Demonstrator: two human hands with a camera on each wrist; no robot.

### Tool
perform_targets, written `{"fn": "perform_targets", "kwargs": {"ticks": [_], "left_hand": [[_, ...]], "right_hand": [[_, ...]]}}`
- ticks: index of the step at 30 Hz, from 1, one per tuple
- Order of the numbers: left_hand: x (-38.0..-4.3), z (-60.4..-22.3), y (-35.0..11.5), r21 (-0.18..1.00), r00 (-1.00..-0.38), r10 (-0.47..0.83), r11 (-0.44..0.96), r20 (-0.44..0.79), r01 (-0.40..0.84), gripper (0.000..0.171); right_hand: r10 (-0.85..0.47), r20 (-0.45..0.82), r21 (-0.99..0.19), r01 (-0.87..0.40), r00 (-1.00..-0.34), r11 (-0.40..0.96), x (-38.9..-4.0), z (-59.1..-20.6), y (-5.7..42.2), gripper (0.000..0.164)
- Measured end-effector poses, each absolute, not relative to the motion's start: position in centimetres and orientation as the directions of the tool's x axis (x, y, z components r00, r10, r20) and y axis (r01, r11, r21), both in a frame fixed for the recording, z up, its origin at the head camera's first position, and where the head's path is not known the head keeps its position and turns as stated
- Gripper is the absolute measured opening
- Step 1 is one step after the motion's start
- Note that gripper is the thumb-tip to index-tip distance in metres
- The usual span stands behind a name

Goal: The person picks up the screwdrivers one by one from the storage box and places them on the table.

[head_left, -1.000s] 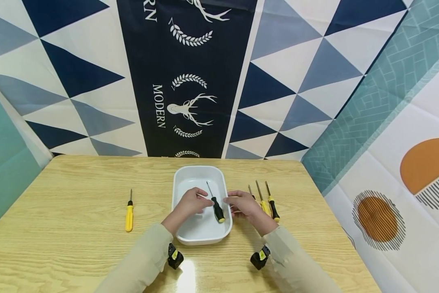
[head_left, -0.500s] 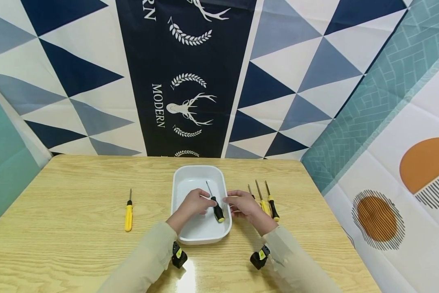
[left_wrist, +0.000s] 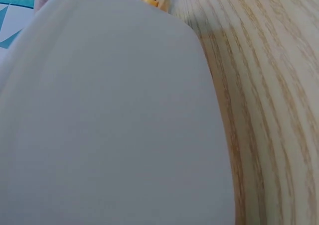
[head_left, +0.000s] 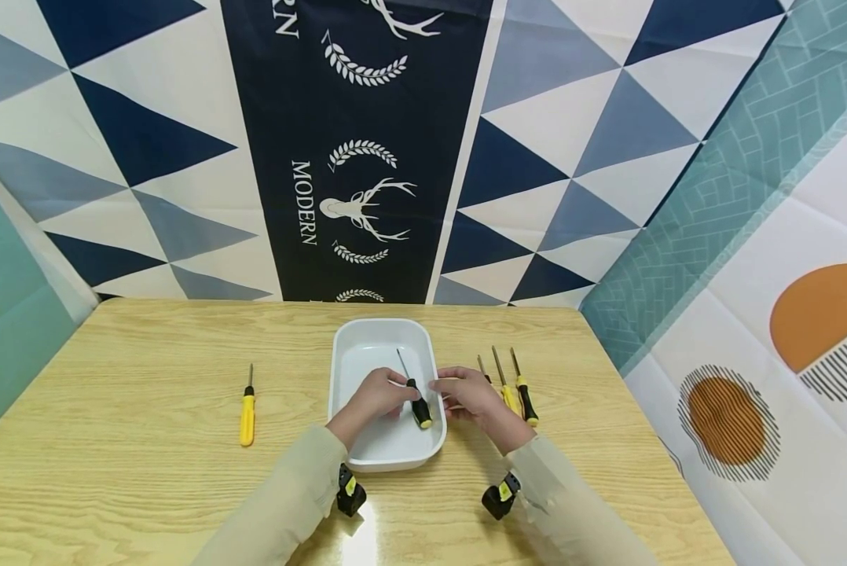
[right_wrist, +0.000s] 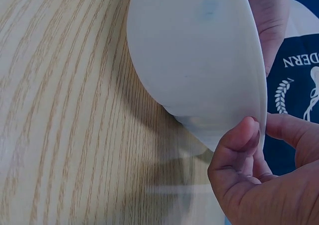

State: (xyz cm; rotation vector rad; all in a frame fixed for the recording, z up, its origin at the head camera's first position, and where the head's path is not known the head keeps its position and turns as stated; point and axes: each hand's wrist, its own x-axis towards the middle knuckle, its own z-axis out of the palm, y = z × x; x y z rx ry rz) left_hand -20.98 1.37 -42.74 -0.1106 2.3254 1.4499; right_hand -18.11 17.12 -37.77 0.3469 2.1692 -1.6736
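Observation:
Inside the white tray (head_left: pixel 395 452) in the head view lies a screwdriver (head_left: pixel 421 413) with a black handle, a yellow end and a thin shaft pointing away. My left hand (head_left: pixel 375 393) reaches over the tray's left side, thumb across the upper part of that handle and curled fingers beside it. At the right wall, my right hand (head_left: pixel 466 393) pinches the tray's rim between thumb and fingers. The right wrist view shows this grip, with the right hand (right_wrist: pixel 269 170) at the rim of the tray (right_wrist: pixel 199 51). In the left wrist view the tray's outer wall (left_wrist: pixel 124 110) hides the left fingers.
Left of the tray, a yellow screwdriver (head_left: pixel 248 417) lies on the wooden table (head_left: pixel 148 377). Close beyond my right hand, several more screwdrivers lie side by side, among them a black and yellow one (head_left: pixel 527 405). A patterned cloth wall (head_left: pixel 367 157) rises behind the table.
My left hand has shifted slightly right, its thumb now further across the black screwdriver's handle. The right hand stays at the rim, and the screwdriver and tray lie where they were.

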Motion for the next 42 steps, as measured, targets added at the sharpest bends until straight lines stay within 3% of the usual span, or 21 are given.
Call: {"fn": "perform_targets", "kwargs": {"ticks": [19, 29, 42], "left_hand": [[-21.2, -42.9, 1.8, 0.841, -0.873, 0.137, 0.372, -0.467, -0.392, 0.037], [-21.5, -43.2, 1.9, 0.835, -0.851, 0.141, 0.328, -0.505, -0.441, 0.031], [-21.4, -43.1, 1.9, 0.837, -0.834, 0.162, 0.266, -0.527, -0.477, 0.034]], "right_hand": [[-0.043, -0.418, -0.880, 0.393, -0.907, 0.266, -18.4, -38.4, 17.3, 0.039], [-0.024, -0.432, -0.875, 0.412, -0.902, 0.255, -20.4, -41.7, 18.1, 0.038], [-0.013, -0.424, -0.877, 0.407, -0.906, 0.256, -20.5, -41.8, 18.0, 0.036]]}}
